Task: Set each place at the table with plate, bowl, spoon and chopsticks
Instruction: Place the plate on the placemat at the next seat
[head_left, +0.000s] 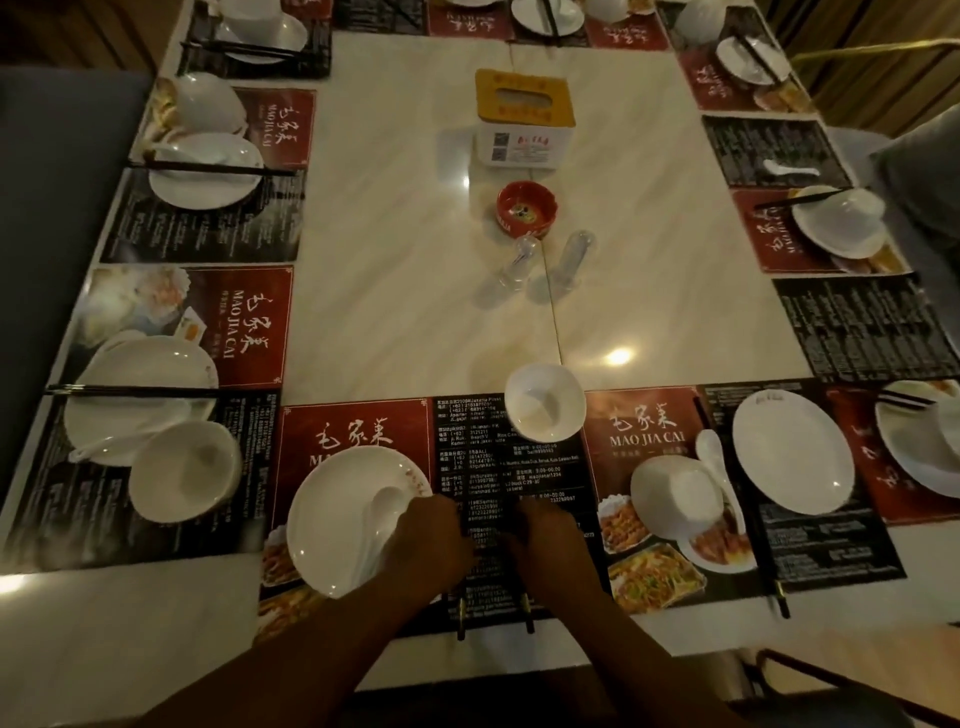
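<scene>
At the near place a white plate (332, 525) lies on a red and black placemat (519, 467), with a white spoon (382, 512) on it. A small white bowl (545, 402) stands upright at the mat's far edge. Both hands rest on the mat's black part. My left hand (428, 543) curls over one dark chopstick (461, 618), whose end sticks out toward me. My right hand (550, 545) curls over the other chopstick (528, 616), lying parallel a hand's width to the right. Both shafts are hidden under the hands.
The place to the right has an upturned bowl (675, 499), a spoon (714, 465), a plate (792, 452) and chopsticks (769, 571). Set places line the left side (140, 400). In the table's middle stand a tissue box (524, 119), a red ashtray (525, 208) and two clear shakers (519, 260).
</scene>
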